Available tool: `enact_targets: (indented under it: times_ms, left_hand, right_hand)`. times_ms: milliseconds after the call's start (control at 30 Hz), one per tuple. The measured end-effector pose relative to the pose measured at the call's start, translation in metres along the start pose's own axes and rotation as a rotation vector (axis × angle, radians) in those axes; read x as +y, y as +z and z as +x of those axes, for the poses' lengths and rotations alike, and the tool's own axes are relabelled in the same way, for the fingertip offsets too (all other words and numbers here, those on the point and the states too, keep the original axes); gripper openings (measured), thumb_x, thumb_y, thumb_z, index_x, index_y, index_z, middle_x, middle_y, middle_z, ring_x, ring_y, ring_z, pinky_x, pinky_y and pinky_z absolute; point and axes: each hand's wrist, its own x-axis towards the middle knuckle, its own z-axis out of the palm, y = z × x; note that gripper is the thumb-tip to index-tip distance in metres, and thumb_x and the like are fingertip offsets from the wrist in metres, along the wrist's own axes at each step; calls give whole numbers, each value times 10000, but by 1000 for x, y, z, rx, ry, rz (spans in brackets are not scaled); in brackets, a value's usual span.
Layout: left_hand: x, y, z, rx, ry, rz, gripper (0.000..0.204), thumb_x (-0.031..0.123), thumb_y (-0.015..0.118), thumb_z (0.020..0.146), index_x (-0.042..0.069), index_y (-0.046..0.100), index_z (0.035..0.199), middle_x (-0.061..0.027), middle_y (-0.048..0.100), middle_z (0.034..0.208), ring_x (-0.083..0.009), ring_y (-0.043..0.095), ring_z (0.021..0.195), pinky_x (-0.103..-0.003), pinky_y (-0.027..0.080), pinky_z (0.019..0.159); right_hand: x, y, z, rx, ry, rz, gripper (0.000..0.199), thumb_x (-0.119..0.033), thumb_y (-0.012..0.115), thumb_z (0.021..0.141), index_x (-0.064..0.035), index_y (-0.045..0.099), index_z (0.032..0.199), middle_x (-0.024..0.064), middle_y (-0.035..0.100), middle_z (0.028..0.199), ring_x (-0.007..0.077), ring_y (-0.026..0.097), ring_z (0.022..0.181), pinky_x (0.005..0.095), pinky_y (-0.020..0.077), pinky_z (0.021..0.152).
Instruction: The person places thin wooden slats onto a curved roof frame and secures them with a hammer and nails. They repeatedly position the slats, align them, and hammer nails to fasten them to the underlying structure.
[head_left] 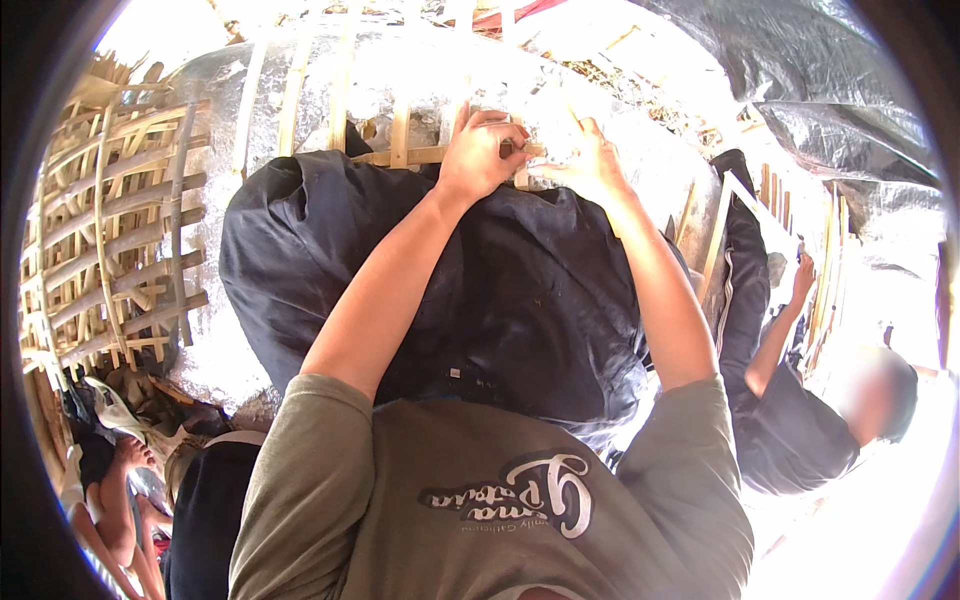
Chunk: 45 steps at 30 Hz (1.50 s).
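Observation:
A half-woven frame of pale bamboo strips [401, 125] lies in front of my legs, with upright slats crossed by a strip near my knees. My left hand [484, 152] is closed, its thumb and bent fingers gripping the crosswise bamboo strip. To its right, my right hand [597, 170] has its thumb pointing toward the left hand. Its fingertips are at a thin slat [568, 102] and appear to hold it, though glare washes out the contact. My dark trousers [440, 270] cover my bent legs just below both hands.
A finished-looking bamboo lattice [115, 235] stands at the left. Another person [800, 420] sits at the right, one hand near more bamboo slats [825, 265]. Someone's bare foot [132, 455] shows at the lower left. Dark plastic sheeting [830, 90] hangs at the upper right.

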Motion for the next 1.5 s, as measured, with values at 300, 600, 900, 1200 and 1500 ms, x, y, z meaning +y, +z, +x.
enact_targets:
  times_ms: [300,600,900,1200,1500]
  left_hand:
    - [-6,2,-4,60,44,-31,158,253,815,807,155,697,847,51,750,1045,-245,564,1272,-578,217,1221]
    - [-7,1,-4,70,92,-10,257,257,837,765,156,715,968,-4,732,1087,-260,562,1245,-551,268,1188]
    - [-2,-14,1,-66,92,485,624,596,632,896,315,552,1448,-122,308,1628,-377,248,1512,-726,132,1179]
    - [-13,-12,0,-228,-19,566,798,839,347,903,413,331,1577,-122,237,1676,-375,92,1566,-771,79,1163]
    - [-12,-11,1,-260,-42,533,843,877,333,873,416,321,1579,-119,306,1651,-363,105,1566,-776,123,1155]
  right_hand:
    - [-11,15,7,-63,94,-172,1339,-495,971,557,-323,183,1626,270,472,1469,426,642,1176,505,542,1004]
    - [-7,16,5,-122,204,-216,1325,-620,938,526,-391,208,1608,257,507,1447,454,610,1215,556,524,1008]
    - [6,22,7,-138,355,-279,1507,-767,884,471,-17,198,1584,323,570,1340,437,593,1245,550,492,1044]
    - [-5,16,2,-95,242,-366,1367,-808,831,523,-233,231,1609,276,586,1360,439,596,1245,579,475,1049]
    - [-5,12,0,-140,160,-462,1222,-840,772,587,-249,356,1572,240,606,1358,411,646,1188,557,513,998]
